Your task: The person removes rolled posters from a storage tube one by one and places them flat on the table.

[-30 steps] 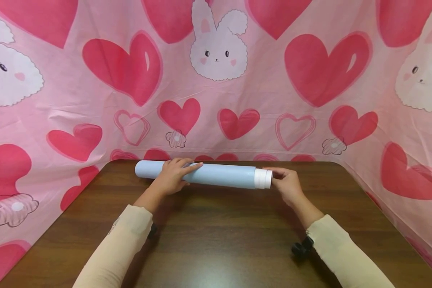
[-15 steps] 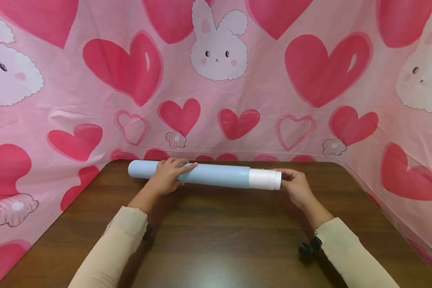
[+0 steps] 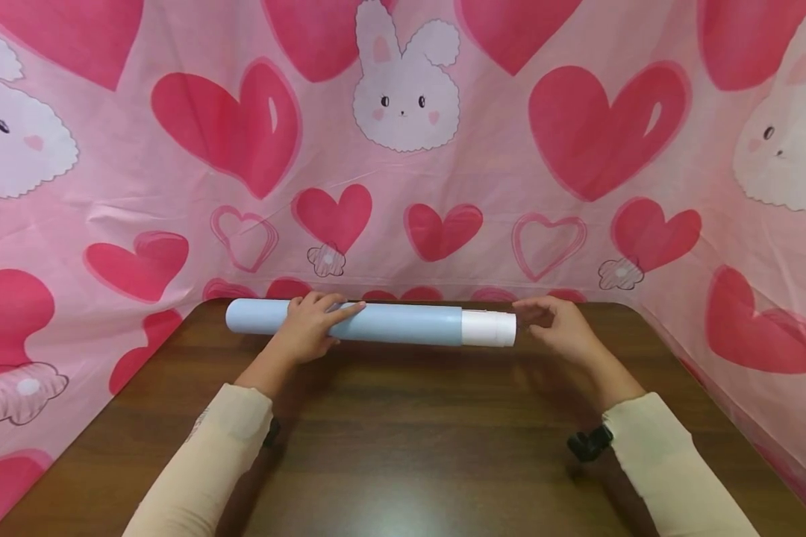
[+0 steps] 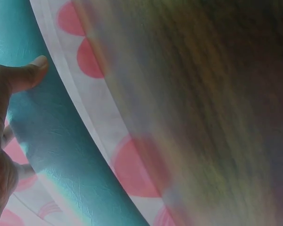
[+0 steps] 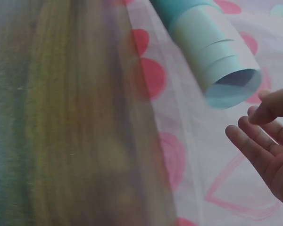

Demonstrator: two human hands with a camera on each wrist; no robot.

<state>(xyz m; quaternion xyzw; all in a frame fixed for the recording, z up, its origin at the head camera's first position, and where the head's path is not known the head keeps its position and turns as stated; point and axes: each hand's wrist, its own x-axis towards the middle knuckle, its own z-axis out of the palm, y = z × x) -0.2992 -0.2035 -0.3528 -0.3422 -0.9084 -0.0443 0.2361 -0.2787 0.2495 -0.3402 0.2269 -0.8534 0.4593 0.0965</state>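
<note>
A long light blue tube (image 3: 410, 323) lies lengthwise near the back of the table. From its right end sticks a white rolled sheet (image 3: 486, 328). The right wrist view shows that this sheet's outer end (image 5: 233, 88) is hollow, with stepped edges along the roll. My left hand (image 3: 307, 327) holds the blue tube left of its middle, thumb on the near side and fingers over the top; the left wrist view has the thumb (image 4: 30, 75) against the blue surface. Just right of the white end, my right hand (image 3: 564, 328) is apart from it, fingers loosely bent and holding nothing.
The brown wooden table (image 3: 403, 447) spreads in front of both forearms. A pink cloth (image 3: 483, 171) with hearts and rabbits hangs behind and along both sides. A black device (image 3: 589, 443) is strapped at the right wrist.
My left hand and the blue tube have shifted left. More of the white rolled sheet came out with my right hand, which has since let go and moved slightly right.
</note>
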